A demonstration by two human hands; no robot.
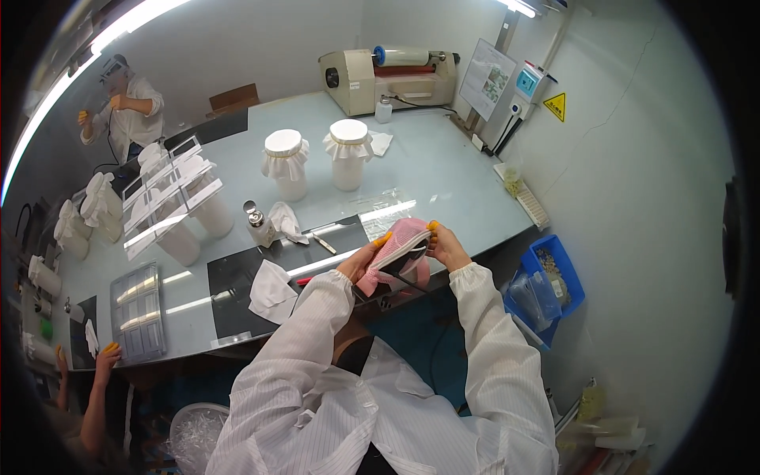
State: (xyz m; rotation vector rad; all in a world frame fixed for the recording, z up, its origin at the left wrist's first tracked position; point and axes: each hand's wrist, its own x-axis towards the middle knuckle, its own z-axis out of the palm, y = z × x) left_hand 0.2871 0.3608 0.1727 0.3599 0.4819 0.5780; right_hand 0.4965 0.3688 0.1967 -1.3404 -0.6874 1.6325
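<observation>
At the far left, the edge of a grey compartment tray (136,313) is touched by a co-worker's hand (109,356), its grip only partly seen, so how tightly it is closed cannot be told. Behind the tray, white-edged panels (207,192) are propped across pale jars, perhaps so that they are held up off the desk (455,178). Farther right, two jars (290,178) are capped with white cloth tied round the neck, probably against dust. A pump bottle (260,227) and a white cloth (273,291) are set within easy reach, as wiping supplies usually are. Near the middle, a pink mesh pouch (401,234) is held at the desk's front edge, close before the body, where it can presumably be seen well. Its left side is clasped in the left grip (361,260), thumb laid along the mesh; its upper right edge is pinched in the right grip (450,247), fingertips drawn nearly together. By this two-sided hold the fabric seems to be steadied and spread; the dark part beneath the pale trim cannot be made out. Beyond, a blue bin (575,283) is placed beside the desk, with loose pieces and clear plastic gathered in it
</observation>
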